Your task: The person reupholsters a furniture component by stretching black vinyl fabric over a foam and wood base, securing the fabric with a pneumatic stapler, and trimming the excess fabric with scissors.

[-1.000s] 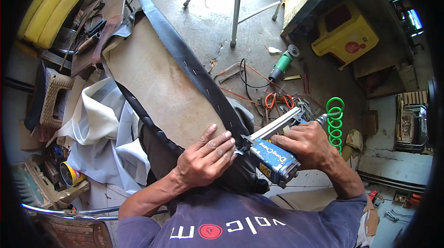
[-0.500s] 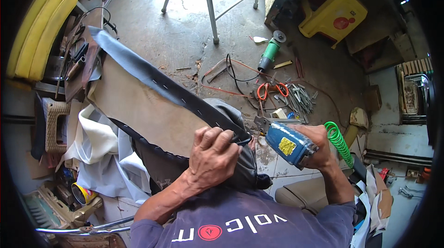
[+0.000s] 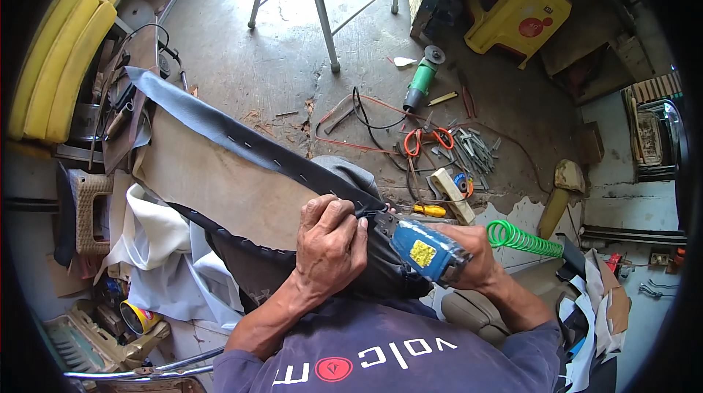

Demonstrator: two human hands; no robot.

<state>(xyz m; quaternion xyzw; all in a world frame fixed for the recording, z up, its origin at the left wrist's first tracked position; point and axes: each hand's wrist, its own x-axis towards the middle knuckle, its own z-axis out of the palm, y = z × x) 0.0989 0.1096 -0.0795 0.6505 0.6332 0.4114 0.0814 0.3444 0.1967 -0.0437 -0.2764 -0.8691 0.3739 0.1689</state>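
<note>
A long upholstery panel [image 3: 220, 177] with a tan bare middle lies slanting across my lap, its dark vinyl edges [image 3: 293, 167] folded over and dotted with staples. My left hand [image 3: 329, 250] has its fingers curled on the upper vinyl edge near the panel's lower-right end, pressing or pinching it. My right hand [image 3: 476, 261] grips a blue pneumatic stapler [image 3: 417, 243], whose nose points at that edge, just right of my left fingers; whether it touches is hard to see. A green coiled hose [image 3: 523, 239] runs rightward from beside the tool.
On the floor lie a green angle grinder [image 3: 420, 82], orange-handled scissors [image 3: 438, 136], scattered metal pieces [image 3: 476, 151] and cables. A folding chair [image 3: 316, 12] stands at the back, a yellow plastic piece [image 3: 512, 16] behind right. Yellow cushions [image 3: 66, 71] and pale fabric [image 3: 168, 261] are left.
The panel's far end has dropped down and leftward. My left hand went from flattened fingers to curled ones on the edge. The stapler swung right, then came back left toward the edge, now angled differently.
</note>
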